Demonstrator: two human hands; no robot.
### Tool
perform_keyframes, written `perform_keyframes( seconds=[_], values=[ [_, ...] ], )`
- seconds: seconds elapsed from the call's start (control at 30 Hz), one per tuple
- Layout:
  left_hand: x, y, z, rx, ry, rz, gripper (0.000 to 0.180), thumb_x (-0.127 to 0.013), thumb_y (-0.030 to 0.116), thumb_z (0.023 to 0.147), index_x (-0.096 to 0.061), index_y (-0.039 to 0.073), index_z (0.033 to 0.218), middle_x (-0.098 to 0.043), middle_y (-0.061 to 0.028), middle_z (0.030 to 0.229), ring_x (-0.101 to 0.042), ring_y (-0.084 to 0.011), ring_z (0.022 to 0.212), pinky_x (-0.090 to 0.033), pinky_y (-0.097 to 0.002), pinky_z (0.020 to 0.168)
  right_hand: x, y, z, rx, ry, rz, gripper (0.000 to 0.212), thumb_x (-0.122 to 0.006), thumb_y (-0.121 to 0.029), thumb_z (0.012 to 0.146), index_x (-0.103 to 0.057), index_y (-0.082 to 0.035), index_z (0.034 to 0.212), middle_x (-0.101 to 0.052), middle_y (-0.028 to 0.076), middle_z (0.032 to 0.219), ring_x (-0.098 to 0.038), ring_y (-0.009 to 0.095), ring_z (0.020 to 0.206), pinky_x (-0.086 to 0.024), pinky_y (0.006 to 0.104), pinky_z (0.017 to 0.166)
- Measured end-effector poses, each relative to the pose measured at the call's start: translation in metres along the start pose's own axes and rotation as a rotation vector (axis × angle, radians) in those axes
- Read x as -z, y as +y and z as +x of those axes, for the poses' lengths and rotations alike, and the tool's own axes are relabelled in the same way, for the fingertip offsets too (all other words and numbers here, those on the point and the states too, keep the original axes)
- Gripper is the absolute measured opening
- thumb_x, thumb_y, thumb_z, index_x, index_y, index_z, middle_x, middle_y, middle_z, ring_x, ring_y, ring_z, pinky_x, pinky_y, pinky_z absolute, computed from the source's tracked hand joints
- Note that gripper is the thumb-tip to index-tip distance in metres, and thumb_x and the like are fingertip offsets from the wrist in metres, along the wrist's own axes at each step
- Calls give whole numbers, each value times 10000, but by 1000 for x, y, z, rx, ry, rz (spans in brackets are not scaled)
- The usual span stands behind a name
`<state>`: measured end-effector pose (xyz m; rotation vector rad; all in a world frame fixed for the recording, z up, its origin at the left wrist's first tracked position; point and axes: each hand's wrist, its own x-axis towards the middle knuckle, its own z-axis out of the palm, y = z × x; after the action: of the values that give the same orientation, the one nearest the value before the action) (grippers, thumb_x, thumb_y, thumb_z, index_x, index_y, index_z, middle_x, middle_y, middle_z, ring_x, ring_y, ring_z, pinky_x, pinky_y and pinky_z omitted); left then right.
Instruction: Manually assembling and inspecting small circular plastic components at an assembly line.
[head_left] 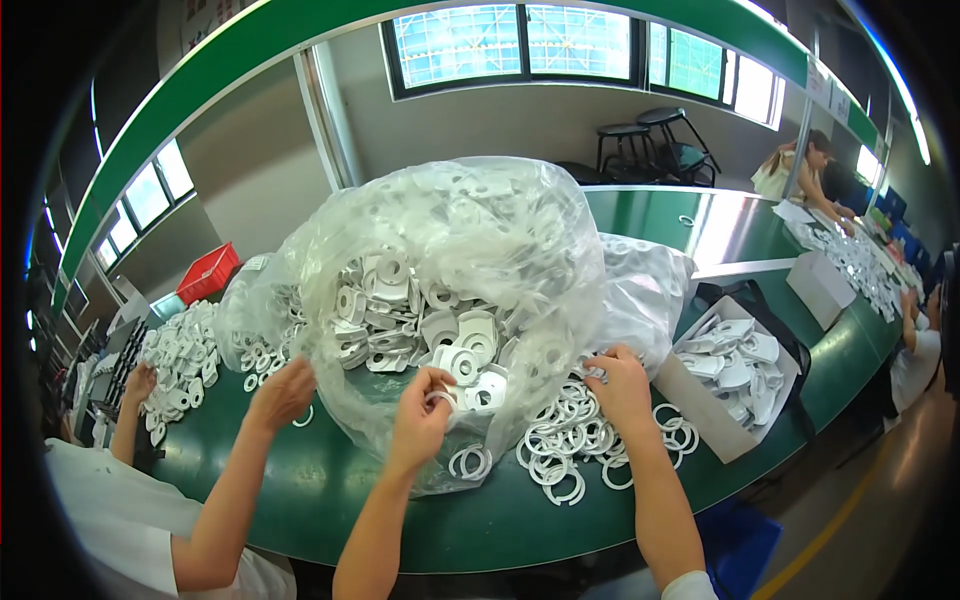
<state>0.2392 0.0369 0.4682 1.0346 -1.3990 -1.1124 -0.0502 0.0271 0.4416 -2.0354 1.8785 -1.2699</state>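
In front of the large clear plastic bag [480, 200], my left hand [420, 418] is closed, with a white plastic ring [440, 399] between thumb and fingers. The bag's open mouth shows many white plastic parts [384, 310], flat with a round hole. To the right, my right hand [622, 385] pinches a white ring [594, 371], partly covered by the fingertips. Just below that hand lies a loose heap of white rings [562, 430], some open on one side. A couple of rings [470, 461] rest by the bag's lower edge.
A carton of white parts [735, 375] stands at right on the green table [430, 530]. At left, a co-worker's hand [283, 393] is beside the bag, near a pile of white parts [183, 360] and a red bin [209, 272]. Another person [800, 172] works far right.
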Motion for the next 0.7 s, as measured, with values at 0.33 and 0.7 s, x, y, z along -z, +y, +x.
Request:
perform_keyframes(
  seconds=[0.33, 0.7],
  values=[
    [4, -7, 58, -232, -102, 1094, 461, -668, 25, 692, -604, 102, 1142, -624, -204, 790, -606, -334, 695, -458, -378, 635, 11, 13, -1, -59, 88, 194, 140, -709, -88, 707, -643, -19, 810, -587, 129, 836, -575, 286, 798, -457, 359, 714],
    [-20, 36, 21, -21, 175, 446, 99, -693, 61, 749, -677, -5, 822, -589, -38, 663, -540, -110, 606, -409, -274, 541, 6, -11, -2, -310, 19, 852, 151, -568, -107, 883, -620, 15, 812, -584, 1, 661, -492, 58, 544, -393, 216, 501]
  ],
)
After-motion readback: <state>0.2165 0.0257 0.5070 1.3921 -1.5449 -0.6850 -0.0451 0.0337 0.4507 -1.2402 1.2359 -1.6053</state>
